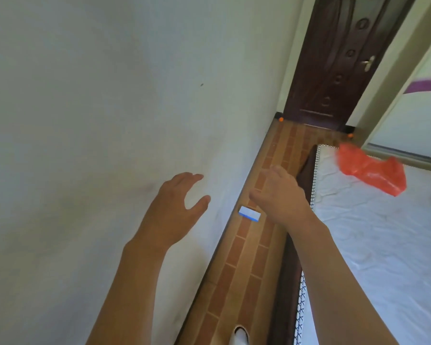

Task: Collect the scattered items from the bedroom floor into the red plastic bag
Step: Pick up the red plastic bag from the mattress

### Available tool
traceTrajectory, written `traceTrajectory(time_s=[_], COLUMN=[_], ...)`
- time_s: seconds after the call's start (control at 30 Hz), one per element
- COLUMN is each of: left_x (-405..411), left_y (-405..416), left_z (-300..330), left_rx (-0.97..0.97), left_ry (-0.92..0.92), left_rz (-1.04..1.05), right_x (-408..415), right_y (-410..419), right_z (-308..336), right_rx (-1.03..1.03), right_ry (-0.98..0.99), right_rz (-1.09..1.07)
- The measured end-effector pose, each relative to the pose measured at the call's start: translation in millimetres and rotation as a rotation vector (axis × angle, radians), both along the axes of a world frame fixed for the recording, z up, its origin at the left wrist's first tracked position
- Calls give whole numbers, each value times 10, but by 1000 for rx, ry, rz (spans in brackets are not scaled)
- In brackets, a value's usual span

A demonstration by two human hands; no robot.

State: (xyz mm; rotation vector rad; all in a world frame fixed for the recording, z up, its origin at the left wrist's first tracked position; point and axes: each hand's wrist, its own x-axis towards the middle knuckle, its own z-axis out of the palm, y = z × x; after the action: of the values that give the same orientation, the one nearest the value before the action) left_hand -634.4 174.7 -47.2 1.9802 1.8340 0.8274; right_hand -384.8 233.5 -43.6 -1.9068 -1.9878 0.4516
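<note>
Both my arms reach forward over a narrow strip of brown tiled floor (244,257) that runs between a pale wall (97,95) and the bed. My left hand (174,210) hangs in front of the wall with its fingers loosely spread and nothing in it; my right hand (281,195) is stretched out above the tiles, fingers relaxed and apart, also holding nothing. Just below and between the two hands, a small white card with a blue edge (249,213) lies flat on the tiles, close to the wall, touched by neither hand. The red plastic bag (373,168) lies crumpled on the white quilted mattress (373,245) near its far corner, well apart from both hands (its mouth cannot be made out from here). At the far end of the strip stands a dark carved wooden door (341,61) with a metal handle, and two small orange objects (281,119) sit on the floor at its foot, one at each side. The toe of a white shoe (239,336) shows at the bottom edge.
</note>
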Motion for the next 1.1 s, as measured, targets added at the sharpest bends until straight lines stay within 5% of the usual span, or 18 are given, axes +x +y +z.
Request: traceTrajectory(time_s=[0.6,1.1], left_x=[1233,2456], left_y=[2553,4882], left_z=[118,-99], left_rx=[38,25], left_ry=[60,55], left_rz=[-36,-289], right_x=[1504,2636], right_y=[1794,3351], right_z=[101,-53], right_rx=[94,84], right_ry=[84,201], right_rz=[-204,-451])
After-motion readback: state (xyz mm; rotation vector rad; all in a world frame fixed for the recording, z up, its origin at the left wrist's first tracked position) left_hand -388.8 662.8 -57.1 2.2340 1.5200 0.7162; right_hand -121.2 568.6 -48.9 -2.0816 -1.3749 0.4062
